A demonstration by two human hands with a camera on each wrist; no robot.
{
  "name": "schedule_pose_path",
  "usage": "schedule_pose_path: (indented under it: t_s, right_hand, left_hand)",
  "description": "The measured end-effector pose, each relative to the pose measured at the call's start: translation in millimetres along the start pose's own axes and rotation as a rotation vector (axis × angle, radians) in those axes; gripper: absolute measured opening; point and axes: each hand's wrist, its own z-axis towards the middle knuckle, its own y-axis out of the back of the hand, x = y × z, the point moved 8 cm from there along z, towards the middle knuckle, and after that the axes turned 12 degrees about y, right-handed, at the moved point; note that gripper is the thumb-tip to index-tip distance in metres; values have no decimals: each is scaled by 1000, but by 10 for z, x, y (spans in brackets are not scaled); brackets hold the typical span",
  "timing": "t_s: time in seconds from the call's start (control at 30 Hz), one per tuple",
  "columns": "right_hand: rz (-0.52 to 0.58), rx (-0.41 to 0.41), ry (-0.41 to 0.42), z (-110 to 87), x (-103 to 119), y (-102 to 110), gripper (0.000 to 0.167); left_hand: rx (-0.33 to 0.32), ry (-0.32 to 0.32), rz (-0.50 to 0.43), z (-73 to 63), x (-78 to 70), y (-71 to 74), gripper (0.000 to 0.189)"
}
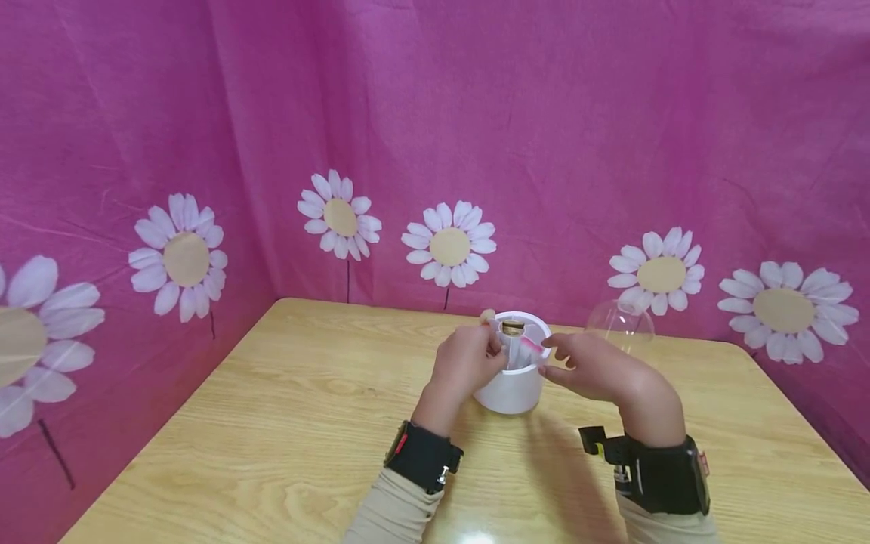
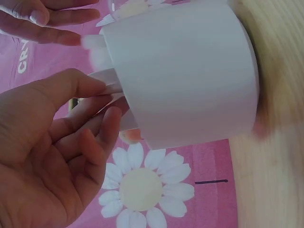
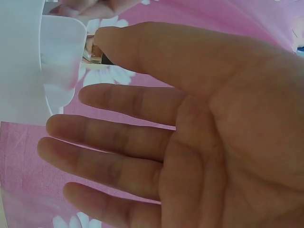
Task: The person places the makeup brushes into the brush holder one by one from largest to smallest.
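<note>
Here's the head view, high and well back on the near side of the white container, facing forward and down over it to the pink curtain beyond. Across to the left wrist: tight in, turned sideways, looking nearly level at the container's outer wall, the left hand at its top! And the right wrist, sideways too, so near that the right hand takes up most of it, the container squeezed to one side. Both wrist views share the container's top and the curtain behind it.
</note>
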Motion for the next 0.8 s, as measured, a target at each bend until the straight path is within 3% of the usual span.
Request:
schedule_pose_path:
  t_s: [0.2,0.4,0.53,0.67,0.8]
  right_hand:
    - [25,8,-31,-17,-21,17,44]
    - [16,2,-44,-11,-57,13,41]
    - [-19,-29,-83,-13,-122,29,37]
    - [-62,-64,-132,-23,-200,65,35]
    - [-62,-99,-153,-7,-236,87,29]
  left_hand:
    - [-53,-9,18,-2,-27,72,15]
    - [-26,14,39,5,-31,25,3]
    - [-16,8,29,-7,-27,28,4]
    - [-78,20,-27,-3,43,126,5]
    - [-157,78,-80,21,187,228,7]
